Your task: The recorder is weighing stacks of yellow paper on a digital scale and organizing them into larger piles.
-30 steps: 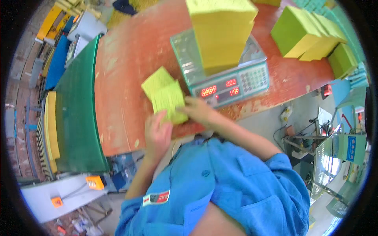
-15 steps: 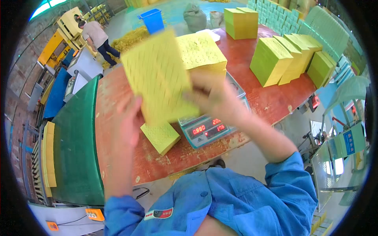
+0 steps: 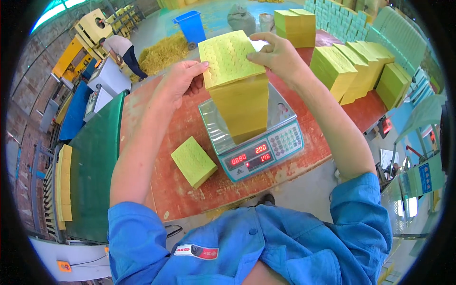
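pressing yellow sheets onto the stack on the scale, fingers of both hands pinching the edges. leaving a small pile waiting on the desk.

Both hands on yellow paper stack atop scale

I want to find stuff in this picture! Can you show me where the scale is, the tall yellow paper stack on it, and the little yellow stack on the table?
scale [image 3: 259, 156]: head view, on its front display panel.
tall stack [image 3: 242, 107]: head view, on its side.
small stack [image 3: 192, 160]: head view, on its top sheet.
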Motion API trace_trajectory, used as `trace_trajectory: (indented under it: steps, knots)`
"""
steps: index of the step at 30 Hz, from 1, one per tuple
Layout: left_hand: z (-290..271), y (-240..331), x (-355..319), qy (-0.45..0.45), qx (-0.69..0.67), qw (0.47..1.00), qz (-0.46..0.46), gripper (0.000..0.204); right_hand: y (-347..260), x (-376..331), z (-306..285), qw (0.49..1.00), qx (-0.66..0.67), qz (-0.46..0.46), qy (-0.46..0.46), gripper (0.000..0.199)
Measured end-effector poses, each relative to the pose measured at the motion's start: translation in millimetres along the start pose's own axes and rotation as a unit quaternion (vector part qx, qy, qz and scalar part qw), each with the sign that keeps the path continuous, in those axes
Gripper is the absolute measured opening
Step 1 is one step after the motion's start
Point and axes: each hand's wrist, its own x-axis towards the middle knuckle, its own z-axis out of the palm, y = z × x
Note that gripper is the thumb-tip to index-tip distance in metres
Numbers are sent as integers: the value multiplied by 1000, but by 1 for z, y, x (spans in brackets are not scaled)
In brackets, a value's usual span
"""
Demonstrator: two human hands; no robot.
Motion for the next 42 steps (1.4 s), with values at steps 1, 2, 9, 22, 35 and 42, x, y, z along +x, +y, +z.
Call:
trace_trajectory:
  steps: [1,2,9,22,35,42]
  knots:
    - [1,0,0,-2,5,1000,2,31,1,0,0,1000,2,1,-2,57]
    - [1,1,0,-4,10,1000,5,31,1,0,0,1000,-12,-6,1,54]
    - [6,-2,0,5,28,1000,12,31,22,3,-3,994,-81,-71,15,49]
    - [7,-68,-63,267,104,950,126,40,45,-62,-15,980,47,-63,181,26]
    - [-5,-247,-225,352,102,921,-130,36,168,-199,-58,944,139,156,254,21]
    - [21,-247,-214,289,259,921,-41,23,166,-199,-34,945,173,158,230,20]
